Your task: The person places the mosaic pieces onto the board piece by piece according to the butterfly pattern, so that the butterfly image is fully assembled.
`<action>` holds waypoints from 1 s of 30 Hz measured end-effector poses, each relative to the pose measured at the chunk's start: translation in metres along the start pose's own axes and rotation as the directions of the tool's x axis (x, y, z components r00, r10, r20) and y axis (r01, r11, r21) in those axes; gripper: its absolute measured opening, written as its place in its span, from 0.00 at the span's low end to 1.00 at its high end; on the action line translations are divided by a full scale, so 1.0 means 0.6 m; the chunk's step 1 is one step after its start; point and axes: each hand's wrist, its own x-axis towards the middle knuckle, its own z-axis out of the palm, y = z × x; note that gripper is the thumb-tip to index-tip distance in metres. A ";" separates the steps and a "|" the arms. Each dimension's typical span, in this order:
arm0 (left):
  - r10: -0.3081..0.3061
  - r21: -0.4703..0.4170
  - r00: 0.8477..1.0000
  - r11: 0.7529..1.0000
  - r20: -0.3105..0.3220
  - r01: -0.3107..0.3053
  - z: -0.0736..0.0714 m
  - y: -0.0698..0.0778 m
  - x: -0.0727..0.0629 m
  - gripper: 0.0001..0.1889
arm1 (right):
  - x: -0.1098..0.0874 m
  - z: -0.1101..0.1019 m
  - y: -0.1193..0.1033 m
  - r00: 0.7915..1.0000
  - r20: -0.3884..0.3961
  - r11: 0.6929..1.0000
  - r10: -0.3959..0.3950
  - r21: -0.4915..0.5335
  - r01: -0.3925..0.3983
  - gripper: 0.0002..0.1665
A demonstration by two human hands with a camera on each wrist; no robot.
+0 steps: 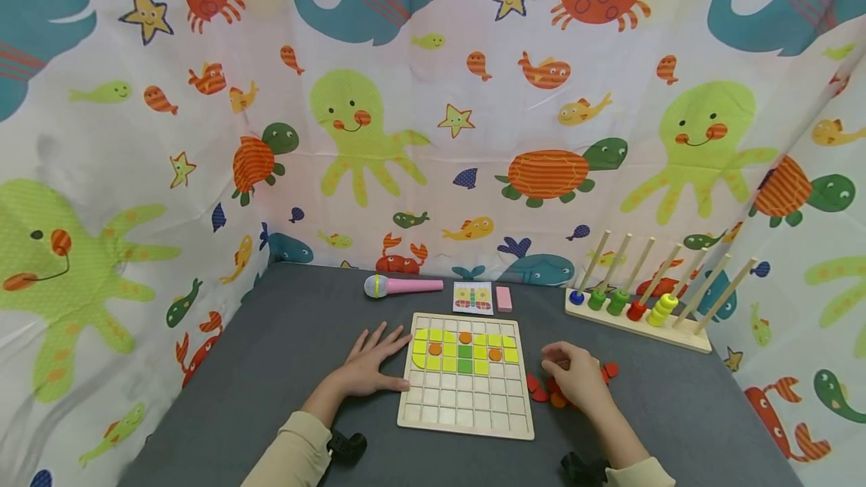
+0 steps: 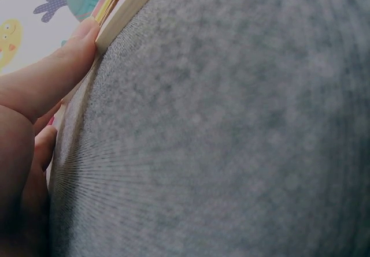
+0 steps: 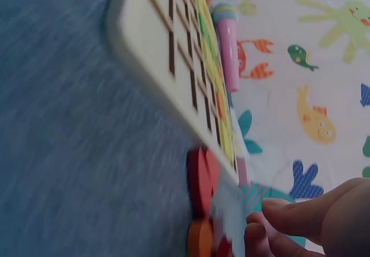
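Note:
A wooden grid board (image 1: 467,404) lies on the grey table, its upper rows filled with yellow tiles (image 1: 449,352), green squares (image 1: 464,359) and orange discs (image 1: 465,337). Spread beside the board's left edge, my left hand (image 1: 368,367) touches that edge with its thumb (image 2: 81,43). To the right of the board, my right hand (image 1: 575,374) is over a loose pile of red pieces (image 1: 537,389) with an orange disc (image 3: 200,238) among them. Its fingers are loosely bent, and no piece shows between thumb (image 3: 289,215) and fingers. Part of the pile is hidden under this hand.
Behind the board lie a pink toy microphone (image 1: 409,286), a printed pattern card (image 1: 473,297) and a small pink block (image 1: 504,299). A wooden peg stand (image 1: 636,318) with coloured rings stands at the back right. A sea-animal curtain (image 1: 433,134) borders the table.

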 end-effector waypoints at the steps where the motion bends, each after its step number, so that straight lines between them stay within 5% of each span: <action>1: 0.003 0.002 1.000 1.000 -0.001 -0.003 0.000 -0.001 0.000 0.52 | -0.002 -0.004 0.005 1.000 -0.002 1.000 0.000 -0.007 0.000 0.13; 14: 0.018 -0.008 1.000 1.000 0.000 -0.018 0.000 -0.001 0.001 0.52 | -0.022 -0.051 0.062 0.999 -0.030 0.995 0.030 -0.095 -0.033 0.13; 23: 0.004 0.002 1.000 1.000 0.004 -0.004 0.002 -0.001 0.000 0.52 | -0.020 -0.056 0.065 0.995 -0.025 0.967 0.098 -0.234 -0.101 0.22; 30: 0.001 -0.003 1.000 1.000 -0.004 -0.001 0.000 0.001 0.000 0.52 | -0.018 -0.055 0.059 0.995 -0.002 0.967 0.099 -0.234 -0.097 0.20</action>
